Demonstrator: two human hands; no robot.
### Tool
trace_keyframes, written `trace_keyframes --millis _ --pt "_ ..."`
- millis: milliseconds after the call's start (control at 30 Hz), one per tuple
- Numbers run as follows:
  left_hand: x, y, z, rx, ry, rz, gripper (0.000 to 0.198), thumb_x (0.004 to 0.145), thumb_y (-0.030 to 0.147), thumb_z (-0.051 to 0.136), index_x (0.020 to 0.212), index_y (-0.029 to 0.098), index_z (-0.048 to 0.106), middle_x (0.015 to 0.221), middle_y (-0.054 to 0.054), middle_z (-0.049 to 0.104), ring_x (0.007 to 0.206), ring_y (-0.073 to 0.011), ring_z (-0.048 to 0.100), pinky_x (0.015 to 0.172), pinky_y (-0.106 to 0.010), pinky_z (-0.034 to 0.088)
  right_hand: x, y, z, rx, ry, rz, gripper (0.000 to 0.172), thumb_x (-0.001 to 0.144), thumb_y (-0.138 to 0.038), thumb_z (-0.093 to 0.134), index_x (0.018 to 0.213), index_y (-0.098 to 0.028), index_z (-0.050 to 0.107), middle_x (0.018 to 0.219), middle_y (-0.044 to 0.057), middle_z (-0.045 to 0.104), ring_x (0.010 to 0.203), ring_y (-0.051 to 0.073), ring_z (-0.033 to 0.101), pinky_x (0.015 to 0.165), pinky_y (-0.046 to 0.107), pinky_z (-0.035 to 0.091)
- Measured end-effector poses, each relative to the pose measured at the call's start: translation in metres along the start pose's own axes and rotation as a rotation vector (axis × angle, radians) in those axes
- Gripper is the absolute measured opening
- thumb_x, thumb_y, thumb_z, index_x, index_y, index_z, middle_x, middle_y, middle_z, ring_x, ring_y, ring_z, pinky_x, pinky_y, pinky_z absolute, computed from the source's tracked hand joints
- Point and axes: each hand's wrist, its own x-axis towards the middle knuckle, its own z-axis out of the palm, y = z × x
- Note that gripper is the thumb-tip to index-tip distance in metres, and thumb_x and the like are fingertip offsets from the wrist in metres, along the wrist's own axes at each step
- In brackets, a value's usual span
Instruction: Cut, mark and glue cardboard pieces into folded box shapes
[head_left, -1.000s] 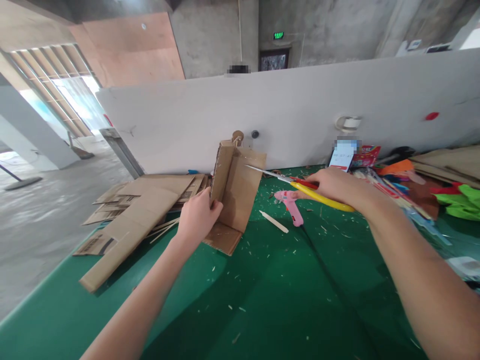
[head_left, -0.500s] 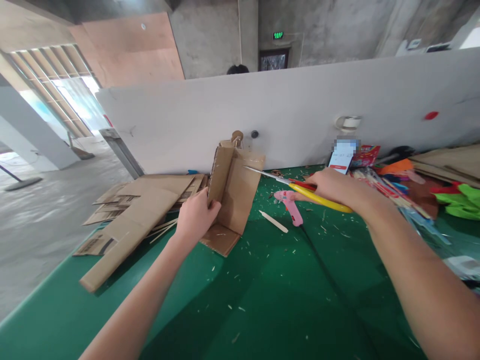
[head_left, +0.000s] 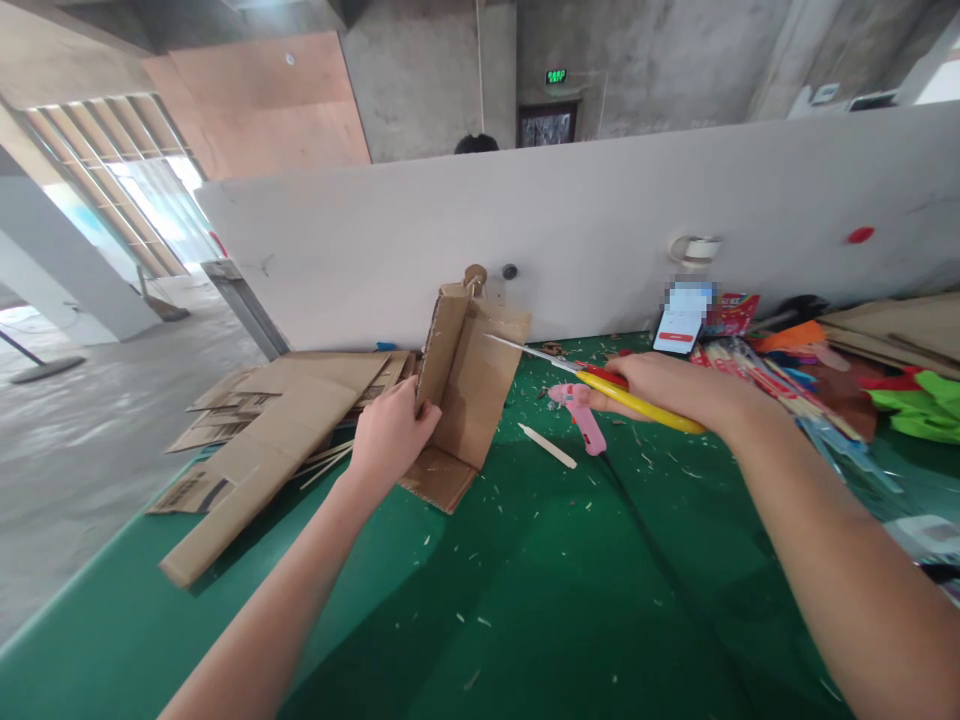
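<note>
Some fingers of your left hand (head_left: 395, 430) are hidden behind the creased brown cardboard (head_left: 474, 385) it pinches toward the far edge of the green table (head_left: 540, 620). Your right hand (head_left: 667, 380) grips scissors (head_left: 596, 382), covering part of their red-and-yellow handles; whether the blades touch the cardboard is unclear. A smooth white partition (head_left: 360, 240) rises along that edge, rough concrete (head_left: 420, 90) beyond.

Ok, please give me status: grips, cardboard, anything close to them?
Left grip closed on folded cardboard. Right grip holding scissors, blades overlapping the cardboard in view. Pink glue gun, wooden stick close by.
</note>
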Motion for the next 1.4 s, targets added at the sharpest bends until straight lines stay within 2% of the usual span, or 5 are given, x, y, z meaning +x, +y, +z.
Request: trace_keyframes --millis 267,400,800,1067,1400 --pt "-0.002 -0.001 -0.001 -0.018 0.082 0.076 0.009 0.082 0.024 0.043 0.074 0.022 0.046 0.074 -0.002 0.064 0.067 -0.0204 0.060 0.055 -0.029 0.029 -0.003 -0.004 -0.003 -0.015 -0.107 -0.066 0.058 0.076 -0.077 0.042 0.068 -0.024 0.065 0.064 0.004 0.060 0.053 0.018 0.053 0.050 0.030 0.034" --pt "-0.002 -0.001 0.000 -0.051 0.052 0.074 0.011 0.082 0.026 0.044 0.072 0.022 0.045 0.071 -0.002 0.063 0.065 -0.0198 0.060 0.055 -0.028 0.029 -0.001 -0.006 -0.002 0.006 -0.117 -0.087 0.058 0.077 -0.076 0.040 0.069 -0.025 0.066 0.065 0.003 0.061 0.054 0.019 0.054 0.052 0.030 0.036" --pt "-0.002 -0.002 0.000 -0.027 0.046 0.061 0.012 0.083 0.028 0.044 0.072 0.022 0.046 0.071 -0.002 0.063 0.065 -0.0196 0.059 0.055 -0.028 0.030 0.004 -0.016 -0.006 -0.108 -0.020 0.118 0.062 0.071 -0.079 0.046 0.089 -0.025 0.069 0.076 0.010 0.066 0.061 0.026 0.061 0.051 0.033 0.039" --pt "0.001 -0.010 -0.002 -0.025 0.094 0.038 0.013 0.083 0.028 0.043 0.075 0.021 0.051 0.074 -0.004 0.066 0.064 -0.0203 0.060 0.054 -0.029 0.029 0.006 -0.028 -0.003 -0.114 0.033 0.128 0.058 0.070 -0.076 0.047 0.068 -0.021 0.066 0.061 0.009 0.060 0.056 0.024 0.058 0.050 0.032 0.036" --pt "0.004 -0.011 -0.001 -0.018 0.087 0.029 0.015 0.082 0.028 0.042 0.079 0.019 0.054 0.076 -0.006 0.067 0.065 -0.0220 0.061 0.054 -0.030 0.030 0.002 -0.025 -0.003 -0.072 0.012 0.060 0.056 0.073 -0.075 0.046 0.063 -0.022 0.061 0.062 0.007 0.063 0.054 0.021 0.056 0.048 0.030 0.034"
